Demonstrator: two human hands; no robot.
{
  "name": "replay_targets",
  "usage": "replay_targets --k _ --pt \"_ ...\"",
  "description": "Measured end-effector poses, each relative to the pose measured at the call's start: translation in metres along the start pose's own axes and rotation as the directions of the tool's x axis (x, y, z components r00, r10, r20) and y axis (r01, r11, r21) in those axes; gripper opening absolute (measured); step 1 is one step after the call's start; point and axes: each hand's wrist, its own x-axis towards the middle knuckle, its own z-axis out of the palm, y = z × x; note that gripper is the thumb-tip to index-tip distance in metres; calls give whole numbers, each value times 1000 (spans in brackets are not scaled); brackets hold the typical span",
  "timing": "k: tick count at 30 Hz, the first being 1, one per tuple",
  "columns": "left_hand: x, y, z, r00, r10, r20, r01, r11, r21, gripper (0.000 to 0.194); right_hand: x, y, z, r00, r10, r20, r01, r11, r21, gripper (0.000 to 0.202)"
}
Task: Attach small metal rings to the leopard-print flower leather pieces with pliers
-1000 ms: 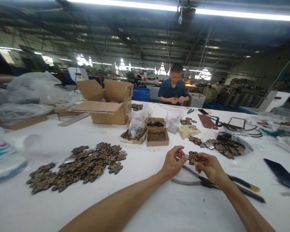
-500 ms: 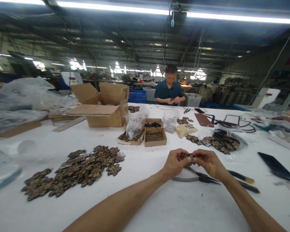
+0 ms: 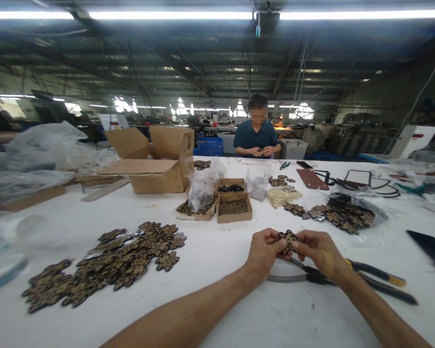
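Note:
Between my two hands is a small leopard-print flower-shaped patch [image 3: 287,241] with a dark edge. My left hand [image 3: 265,251] pinches its left side, and my right hand [image 3: 317,249] pinches its right side; a tan bandage shows near my right wrist. Beneath my hands lie pliers [image 3: 315,276] with long dark jaws and black-and-yellow handles, partly hidden by my right hand and forearm. To the left a heap of similar leopard-print patches [image 3: 112,258] is spread on the white table [image 3: 188,299].
Small cardboard trays hold brass-coloured metal bits [image 3: 234,207] and black pieces [image 3: 231,187]. Behind them stands an open cardboard box [image 3: 159,174]. More patches lie in a clear bag [image 3: 344,212] at right, near a dark tablet-like slab [image 3: 429,249]. A co-worker [image 3: 256,133] sits opposite.
The patch has turned so more of its printed face shows between my fingers. My view has shifted slightly; both hands keep hold of the patch.

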Motion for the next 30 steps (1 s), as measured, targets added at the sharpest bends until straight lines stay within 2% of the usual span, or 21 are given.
replay_targets --k 4,7,9,12,14,16,18,21,26,30 --pt "3 2 -2 1000 7 30 -11 993 115 35 -1 -1 3 1000 7 23 -7 1000 -16 34" --pt "8 4 -3 997 57 44 -63 986 152 35 1 -6 -7 999 -17 46 18 1000 -23 32" --pt "12 4 -5 995 97 8 -97 983 158 34 4 -7 -25 995 -52 -85 48 998 -50 34" --pt "21 3 -11 990 140 -17 -135 978 156 32 8 -2 -63 935 -91 -343 11 973 -228 34" --pt "25 0 -16 990 140 -11 -137 980 148 31 8 4 -85 929 -98 -357 -59 913 -404 29" --pt "26 -2 -19 993 118 -20 -113 982 150 31 6 9 -97 959 -61 -277 -106 827 -552 25" --pt "26 -3 -21 995 97 -37 -90 984 155 31 5 15 -98 979 -5 -204 -130 759 -638 24" --pt "25 -5 -23 995 86 -41 -78 984 163 32 5 23 -87 986 35 -162 -140 700 -700 21" --pt "26 -12 -26 996 83 -12 -80 981 176 34 7 32 -73 978 57 -201 -193 619 -761 18" --pt "26 -16 -28 995 97 -12 -93 979 181 37 7 32 -74 979 83 -187 -198 615 -764 13"
